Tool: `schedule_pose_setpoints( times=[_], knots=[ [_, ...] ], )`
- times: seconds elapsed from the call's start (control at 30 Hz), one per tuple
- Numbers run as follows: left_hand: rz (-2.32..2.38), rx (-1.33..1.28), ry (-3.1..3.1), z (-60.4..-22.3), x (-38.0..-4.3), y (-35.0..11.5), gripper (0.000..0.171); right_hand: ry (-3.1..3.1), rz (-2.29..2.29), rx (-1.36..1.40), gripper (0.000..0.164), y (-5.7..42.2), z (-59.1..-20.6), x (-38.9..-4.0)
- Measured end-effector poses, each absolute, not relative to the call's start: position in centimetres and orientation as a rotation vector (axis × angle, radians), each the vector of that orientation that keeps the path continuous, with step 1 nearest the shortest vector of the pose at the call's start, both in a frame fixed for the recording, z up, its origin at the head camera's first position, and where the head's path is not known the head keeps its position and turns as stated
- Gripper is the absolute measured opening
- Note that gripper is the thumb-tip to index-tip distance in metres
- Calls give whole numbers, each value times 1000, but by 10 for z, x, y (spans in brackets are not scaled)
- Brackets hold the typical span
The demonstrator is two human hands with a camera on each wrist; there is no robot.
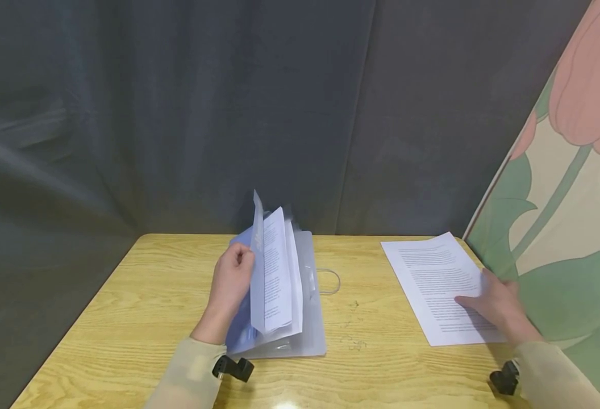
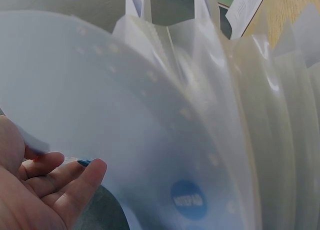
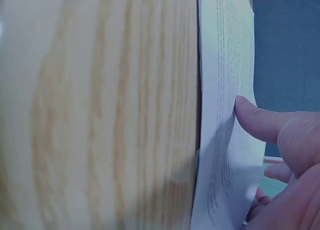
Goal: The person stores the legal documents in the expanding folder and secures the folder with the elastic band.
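A translucent expanding file folder [image 1: 314, 307] lies spread open at the table's middle, printed sheets [image 1: 278, 272] standing among its pockets. My left hand [image 1: 232, 275] pinches the edge of its raised bluish cover [image 2: 115, 104], which carries a round blue label [image 2: 189, 200]. Several clear pockets [image 2: 260, 99] fan out beyond that cover in the left wrist view. Over at the right, my right hand [image 1: 496, 301] grips the right edge of loose printed paper [image 1: 428, 278]. In the right wrist view the thumb [image 3: 257, 117] lies on the paper's printed face, the other fingers partly hidden behind its edge.
The wooden table [image 1: 141, 307] ends at a dark curtain [image 1: 259, 102] behind. A floral panel [image 1: 566, 227] rises close along the right side, beside my right hand. A thin elastic loop [image 1: 330, 281] sticks out from the folder's right edge.
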State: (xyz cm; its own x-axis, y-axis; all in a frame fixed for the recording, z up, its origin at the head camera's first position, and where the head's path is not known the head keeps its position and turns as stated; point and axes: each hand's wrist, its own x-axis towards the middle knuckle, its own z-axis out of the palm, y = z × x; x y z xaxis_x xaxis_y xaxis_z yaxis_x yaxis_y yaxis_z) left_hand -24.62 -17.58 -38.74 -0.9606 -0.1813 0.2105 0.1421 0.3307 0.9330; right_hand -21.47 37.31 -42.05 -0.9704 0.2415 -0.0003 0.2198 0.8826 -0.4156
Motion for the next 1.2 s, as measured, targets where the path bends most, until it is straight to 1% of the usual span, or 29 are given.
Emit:
schedule_pose_setpoints(
  times=[0.27,0.43,0.53,0.67,1.0,1.2],
  knots=[
    [-1672,38,-2330,-387,-246,-176,18,-2975,748,-329,112,376,-421,-213],
    [-1672,39,-2335,-387,-246,-176,17,-2954,787,-400,104,375,-419,-213],
    [-1674,35,-2332,-388,-246,-176,17,-2953,764,-418,96,373,-417,-213],
    [-1670,33,-2331,-388,-246,-176,17,-2966,733,-388,88,369,-414,-212],
    [-1662,38,-2334,-387,-245,-177,18,-2926,780,-200,79,355,-408,-211],
    [-1670,32,-2324,-387,-245,-179,20,-2889,816,-175,76,343,-408,-210]
  ],
)
